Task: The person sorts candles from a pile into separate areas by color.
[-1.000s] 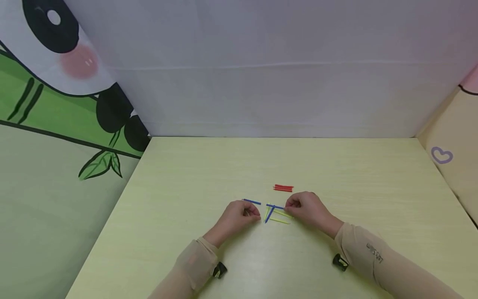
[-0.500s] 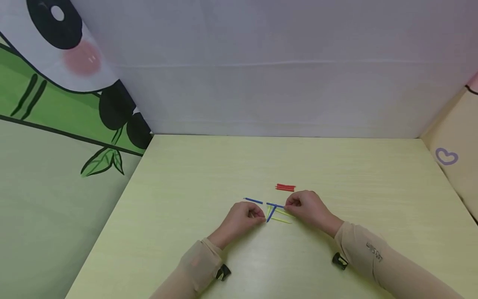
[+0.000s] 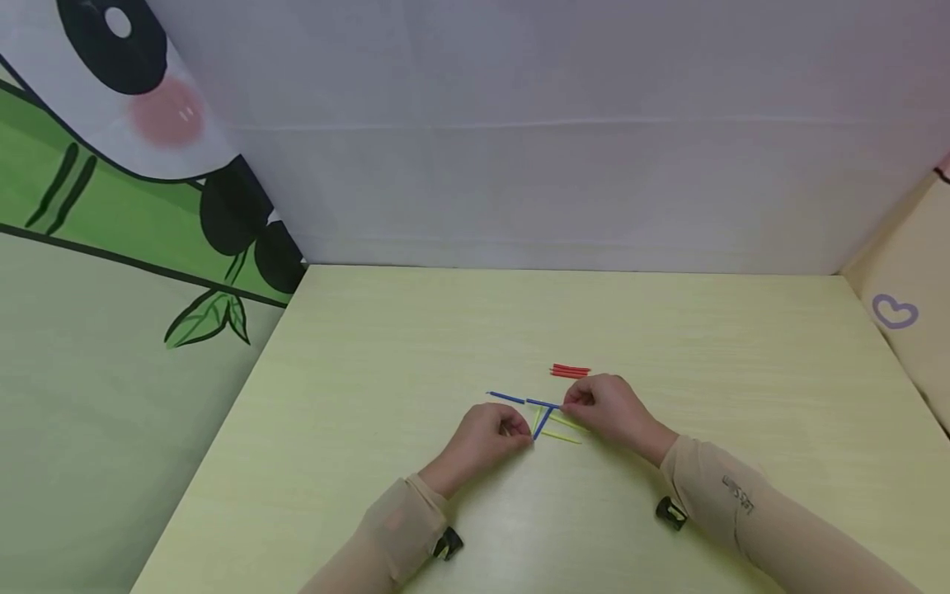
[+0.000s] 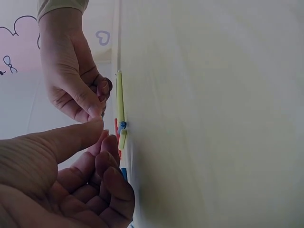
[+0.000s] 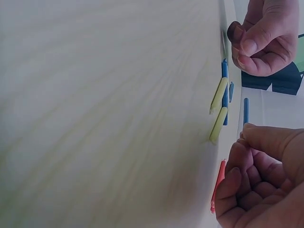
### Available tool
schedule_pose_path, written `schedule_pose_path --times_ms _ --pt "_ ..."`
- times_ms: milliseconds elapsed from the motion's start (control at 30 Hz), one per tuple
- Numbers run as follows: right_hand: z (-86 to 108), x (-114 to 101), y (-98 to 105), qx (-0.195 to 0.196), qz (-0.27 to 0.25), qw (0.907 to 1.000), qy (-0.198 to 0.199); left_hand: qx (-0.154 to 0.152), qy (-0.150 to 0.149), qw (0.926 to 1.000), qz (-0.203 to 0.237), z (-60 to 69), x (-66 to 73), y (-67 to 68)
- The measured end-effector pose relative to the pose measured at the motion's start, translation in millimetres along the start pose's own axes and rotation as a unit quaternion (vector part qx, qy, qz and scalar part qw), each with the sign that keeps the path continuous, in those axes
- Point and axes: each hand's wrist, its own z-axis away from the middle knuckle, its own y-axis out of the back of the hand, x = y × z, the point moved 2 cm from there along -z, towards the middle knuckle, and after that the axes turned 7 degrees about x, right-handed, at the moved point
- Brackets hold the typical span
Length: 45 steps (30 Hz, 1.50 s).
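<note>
- My right hand (image 3: 610,410) pinches a blue stick (image 5: 246,110) by one end, thumb against forefinger. The fingers of my left hand (image 3: 482,433) are loosely curled, nothing seen between them, near the lower end of the slanted blue stick (image 3: 543,423).
- Laying the pinched stick down seems to be the step in hand. I'd best bring it down level, gripping lightly, so it doesn't swivel when my fingertips part.
- These sticks look thin and likely to roll, so I should come in from above without brushing the slanted one or the yellow sticks (image 3: 562,438) around it.
- My left fingertips could steady the slanted stick if it gets nudged.
- In the head view, the pinched stick seems to meet the slanted one's top; the right wrist view shows it clear of the tabletop (image 3: 386,330).
- The left wrist view shows the slanted stick's end apart from my left thumb, which the head view leaves unclear.
- Only the head view shows the red sticks (image 3: 570,371) plainly side by side; my wrists catch them edge-on.
</note>
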Motion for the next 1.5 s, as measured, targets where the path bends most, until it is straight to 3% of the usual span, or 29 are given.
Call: schedule_pose_path --times_ms 700,1000,1500 --pt "-6.9 -4.5 -2.2 -0.002 0.004 0.9999 0.013 -0.005 0.006 0.9998 -0.016 2.4 3.0 -3.4" --pt "-11.1 -5.3 -2.9 0.006 0.005 0.9994 0.033 -0.002 -0.006 0.9998 -0.019 1.0 1.2 -6.4" --pt "-22.2 -10.1 -9.3 -0.003 0.010 0.9998 0.015 0.016 -0.028 0.9987 -0.040 1.5 5.2 -6.4"
